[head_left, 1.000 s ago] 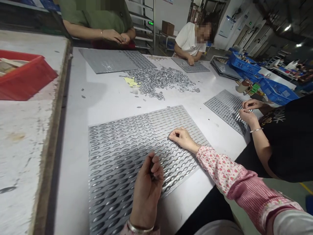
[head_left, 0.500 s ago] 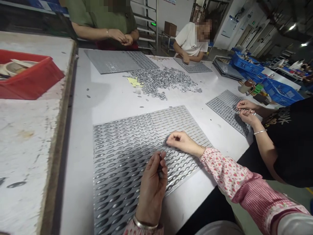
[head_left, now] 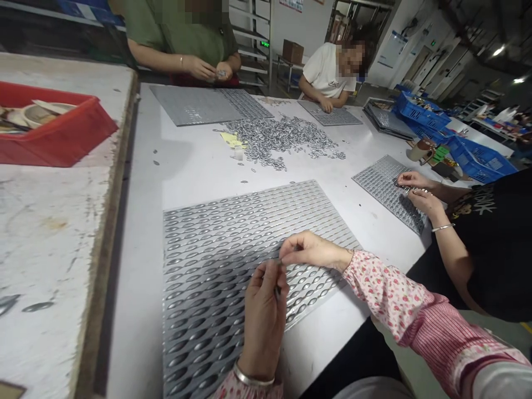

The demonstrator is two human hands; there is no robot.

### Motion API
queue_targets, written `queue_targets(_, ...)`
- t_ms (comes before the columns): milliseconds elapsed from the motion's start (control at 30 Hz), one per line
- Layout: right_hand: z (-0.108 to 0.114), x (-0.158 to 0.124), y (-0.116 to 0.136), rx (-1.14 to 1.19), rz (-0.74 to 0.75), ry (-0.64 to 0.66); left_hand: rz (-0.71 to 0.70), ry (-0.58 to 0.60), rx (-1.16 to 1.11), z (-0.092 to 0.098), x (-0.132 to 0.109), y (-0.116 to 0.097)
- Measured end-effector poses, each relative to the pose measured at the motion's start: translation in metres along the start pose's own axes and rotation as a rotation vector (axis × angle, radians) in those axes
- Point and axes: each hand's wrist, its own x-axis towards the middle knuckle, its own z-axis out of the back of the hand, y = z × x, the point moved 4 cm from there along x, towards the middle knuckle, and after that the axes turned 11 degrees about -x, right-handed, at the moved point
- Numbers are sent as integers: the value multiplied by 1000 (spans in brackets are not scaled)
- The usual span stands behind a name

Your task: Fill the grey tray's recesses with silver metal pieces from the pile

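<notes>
In front of me lies a grey sheet (head_left: 291, 316) covered with rows of raised, pointed-oval metal pieces; its upper right part shows thin bright lines with flatter rows. My left hand (head_left: 264, 316), palm side turned right, is curled over the sheet around small dark metal pieces (head_left: 277, 289), partly hidden by the fingers. Its thumb and fingertips meet those of my right hand (head_left: 313, 250), which pinches at a small metal piece between the two hands. How far each hand grips that piece is hard to make out.
Beyond the sheet, loose oval metal pieces (head_left: 286, 136) are heaped beside a yellow paper (head_left: 229, 139). Co-workers handle other sheets: a far one (head_left: 183, 105), a smaller one (head_left: 353, 116) and one at right (head_left: 374, 172). A red bin (head_left: 78, 130) stands left; blue crates (head_left: 477, 158) stand right.
My right hand has come down and slightly left to meet my left fingertips; before, the hands were apart. The view has shifted slightly. A far co-worker's hand has turned palm up, showing metal pieces.
</notes>
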Motion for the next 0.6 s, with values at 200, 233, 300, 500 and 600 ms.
queue_targets(200,35,28,-23,-269,-29,-318,193,-112,-206,-4,-1,-2)
queue_targets(233,37,32,-25,-384,-8,-319,224,-124,-228,-4,-1,-2)
queue_targets(300,36,38,-25,-612,45,-304,245,-156,-240,-1,-1,-1)
queue_targets(500,31,45,-23,-927,63,-294,228,11,-241,-1,5,4)
queue_targets(600,32,49,-23,-906,48,-292,206,39,-192,1,7,6)
